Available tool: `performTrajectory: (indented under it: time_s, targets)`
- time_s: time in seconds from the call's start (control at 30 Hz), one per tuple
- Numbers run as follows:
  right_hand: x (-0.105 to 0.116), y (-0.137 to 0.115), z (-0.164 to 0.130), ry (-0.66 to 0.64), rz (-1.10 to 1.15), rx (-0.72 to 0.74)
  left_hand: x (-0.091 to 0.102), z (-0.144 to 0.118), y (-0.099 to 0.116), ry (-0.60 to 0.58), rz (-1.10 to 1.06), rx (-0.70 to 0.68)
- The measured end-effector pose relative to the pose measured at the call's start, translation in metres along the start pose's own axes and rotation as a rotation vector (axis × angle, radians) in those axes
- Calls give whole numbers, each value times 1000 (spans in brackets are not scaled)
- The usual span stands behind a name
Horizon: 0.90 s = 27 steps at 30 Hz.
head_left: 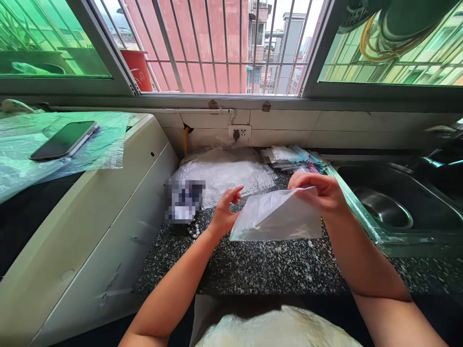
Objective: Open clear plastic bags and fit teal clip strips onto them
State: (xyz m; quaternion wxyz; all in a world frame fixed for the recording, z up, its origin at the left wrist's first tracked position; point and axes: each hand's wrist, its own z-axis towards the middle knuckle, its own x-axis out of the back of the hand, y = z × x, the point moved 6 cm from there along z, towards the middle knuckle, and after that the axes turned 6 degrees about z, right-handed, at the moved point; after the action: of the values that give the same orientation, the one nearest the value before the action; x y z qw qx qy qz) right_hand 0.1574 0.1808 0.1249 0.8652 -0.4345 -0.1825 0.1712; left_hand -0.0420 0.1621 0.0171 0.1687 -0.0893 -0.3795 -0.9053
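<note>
My right hand [320, 193] pinches the upper edge of a clear plastic bag [278, 219], which hangs tilted above the speckled dark countertop [267, 272]. At the bag's left side is my left hand [226, 212], its thumb and fingers apart and holding nothing. The thumb tip is close to the bag's edge; I cannot tell whether they touch. Behind the hands, a heap of clear plastic [231, 168] spreads over the counter. A blurred-out item [184, 200] lies left of my left hand. Several flat zip bags [289, 156] with coloured edges are stacked against the wall.
On the right is a dark sink [361, 178] with a metal basin inside. A sloping cream appliance [119, 193] borders the counter on the left, with a phone [65, 140] on plastic sheeting. A wall socket [239, 131] holds a plug below the barred window [217, 48].
</note>
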Motion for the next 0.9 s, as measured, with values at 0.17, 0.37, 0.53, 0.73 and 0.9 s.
performTrajectory:
  time_s: [0.17, 0.37, 0.53, 0.73, 0.9]
  targets:
    - [-11, 5, 1, -73, -49, -2, -1, 2, 13, -50, -109, 12]
    - [-20, 7, 1, -236, -325, 72, 11, 5, 9, -6, -160, 242]
    - [-20, 14, 2, -317, -545, 97, 27, 10, 5, 94, -248, 293]
    - [-15, 21, 5, -273, -608, 100, 38, 11, 4, 166, -190, 274]
    - [-8, 16, 7, -184, -647, 169, 49, 13, 13, 209, 56, 92]
